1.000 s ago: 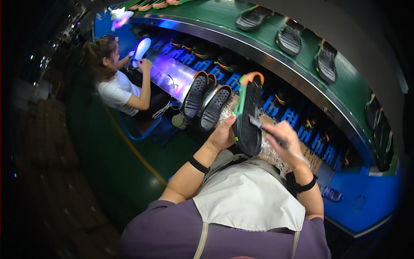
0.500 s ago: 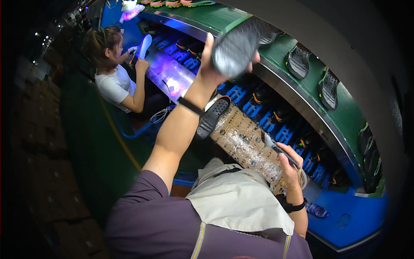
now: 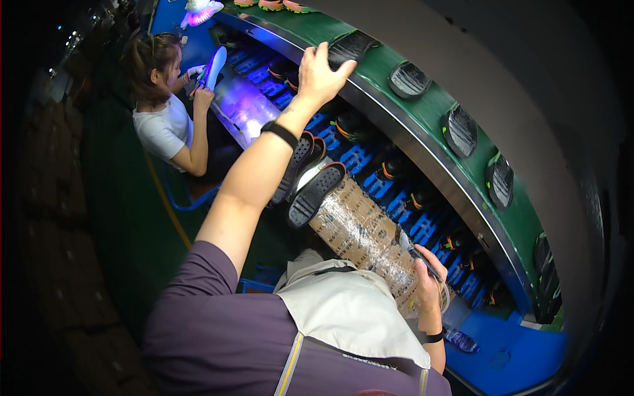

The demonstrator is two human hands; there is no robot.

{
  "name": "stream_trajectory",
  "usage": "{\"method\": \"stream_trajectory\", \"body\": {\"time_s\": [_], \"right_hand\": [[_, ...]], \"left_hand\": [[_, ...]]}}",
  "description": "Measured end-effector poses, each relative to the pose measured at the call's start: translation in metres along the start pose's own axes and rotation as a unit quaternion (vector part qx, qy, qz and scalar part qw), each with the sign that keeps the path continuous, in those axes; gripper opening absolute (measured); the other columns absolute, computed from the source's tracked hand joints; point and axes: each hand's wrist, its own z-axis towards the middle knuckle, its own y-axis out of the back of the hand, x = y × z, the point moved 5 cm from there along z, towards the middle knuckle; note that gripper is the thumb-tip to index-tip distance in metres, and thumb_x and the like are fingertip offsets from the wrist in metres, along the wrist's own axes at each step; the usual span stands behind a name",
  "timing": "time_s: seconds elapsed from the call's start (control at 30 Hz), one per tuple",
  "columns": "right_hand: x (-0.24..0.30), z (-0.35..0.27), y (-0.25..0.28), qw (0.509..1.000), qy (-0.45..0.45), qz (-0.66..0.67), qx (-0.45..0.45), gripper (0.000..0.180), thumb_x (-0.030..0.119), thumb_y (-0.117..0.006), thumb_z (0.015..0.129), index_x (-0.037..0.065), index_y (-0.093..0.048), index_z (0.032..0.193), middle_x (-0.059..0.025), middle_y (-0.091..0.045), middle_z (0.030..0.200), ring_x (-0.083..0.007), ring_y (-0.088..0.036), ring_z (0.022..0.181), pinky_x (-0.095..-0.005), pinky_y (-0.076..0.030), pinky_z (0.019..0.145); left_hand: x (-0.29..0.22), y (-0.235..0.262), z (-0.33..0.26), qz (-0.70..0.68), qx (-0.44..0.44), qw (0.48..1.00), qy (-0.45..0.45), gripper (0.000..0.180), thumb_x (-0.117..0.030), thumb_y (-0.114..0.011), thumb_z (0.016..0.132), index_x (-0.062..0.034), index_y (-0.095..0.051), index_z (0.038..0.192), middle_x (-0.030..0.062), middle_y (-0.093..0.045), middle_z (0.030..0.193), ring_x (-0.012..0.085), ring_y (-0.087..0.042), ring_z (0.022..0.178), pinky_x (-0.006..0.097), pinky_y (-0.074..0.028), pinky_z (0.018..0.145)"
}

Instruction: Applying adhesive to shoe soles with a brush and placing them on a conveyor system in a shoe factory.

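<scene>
My left hand [image 3: 319, 76] is at the green conveyor belt, fingers spread around the near end of a black shoe sole [image 3: 351, 48] that lies on the belt. Whether a fingertip still touches the sole is hard to see. Lower right, my right hand [image 3: 429, 274] is closed round the dark handle of a brush [image 3: 426, 259] with a pale tip; a clear tube loops beside the wrist. Another black sole [image 3: 309, 203] with a holed heel rests on the far-left end of the cardboard-covered bench [image 3: 360, 221], with more soles [image 3: 298, 162] just behind it.
Along the green belt [image 3: 432, 102] several black soles are spaced out. Under it, dark shoes [image 3: 389, 168] stand on blue racks [image 3: 356, 157]. At left a co-worker [image 3: 162, 129] holds a sole under violet light. A bottle [image 3: 462, 340] lies on the blue surface at right.
The black sole that my left hand held in the air now lies on the belt, and the fingers have spread. My right hand keeps the brush. The view has shifted slightly.
</scene>
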Motion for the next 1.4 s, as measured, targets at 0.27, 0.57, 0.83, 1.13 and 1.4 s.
{"method": "stream_trajectory", "body": {"time_s": [0.27,0.57,0.83,1.13,1.4], "right_hand": [[-0.005,0.045,-0.010,0.999,-0.043,-0.009,0.013,0.032,0.015,-0.072,0.096,-0.001,-0.073,0.123,-0.0065,-0.072,0.101,-0.0140,-0.064,0.088,-0.0286,-0.052,0.080],[-0.015,0.072,-0.017,0.994,-0.094,-0.017,-0.058,0.032,0.017,-0.073,0.095,-0.001,-0.076,0.122,-0.0039,-0.074,0.101,-0.0117,-0.063,0.089,-0.0278,-0.050,0.083],[-0.030,0.081,-0.017,0.990,-0.124,-0.027,-0.068,0.040,0.027,-0.075,0.096,-0.002,-0.074,0.124,-0.0035,-0.072,0.090,-0.0123,-0.063,0.082,-0.0275,-0.051,0.077],[-0.058,0.079,-0.008,0.991,-0.069,-0.082,-0.078,0.036,0.021,-0.072,0.097,-0.001,-0.074,0.125,-0.0025,-0.072,0.094,-0.0101,-0.063,0.083,-0.0258,-0.050,0.078],[-0.043,0.063,-0.007,0.993,-0.105,0.010,-0.046,0.029,0.018,-0.073,0.095,0.000,-0.077,0.117,-0.0001,-0.070,0.090,-0.0087,-0.060,0.080,-0.0257,-0.048,0.075]], "left_hand": [[0.073,-0.079,0.079,0.020,0.270,0.956,-0.111,0.076,-0.054,-0.075,0.088,-0.0063,-0.060,0.144,0.0314,-0.063,0.136,0.0434,-0.060,0.130,0.048,-0.048,0.111],[0.157,-0.097,0.199,0.109,0.201,0.963,-0.145,0.071,-0.052,-0.074,0.089,-0.0035,-0.062,0.139,0.0224,-0.069,0.133,0.0413,-0.064,0.126,0.048,-0.053,0.105],[0.233,-0.112,0.261,0.236,0.270,0.933,-0.010,0.076,-0.053,-0.074,0.089,0.0026,-0.058,0.139,0.0261,-0.070,0.128,0.0423,-0.066,0.122,0.047,-0.054,0.103],[0.200,-0.105,0.227,0.220,0.314,0.923,-0.038,0.081,-0.053,-0.074,0.090,0.0095,-0.055,0.138,0.0302,-0.071,0.122,0.0433,-0.068,0.117,0.046,-0.056,0.101],[0.175,-0.069,0.139,0.238,0.286,0.928,0.016,0.087,-0.053,-0.074,0.090,0.0156,-0.052,0.137,0.0338,-0.071,0.117,0.0443,-0.070,0.113,0.045,-0.057,0.099]]}}
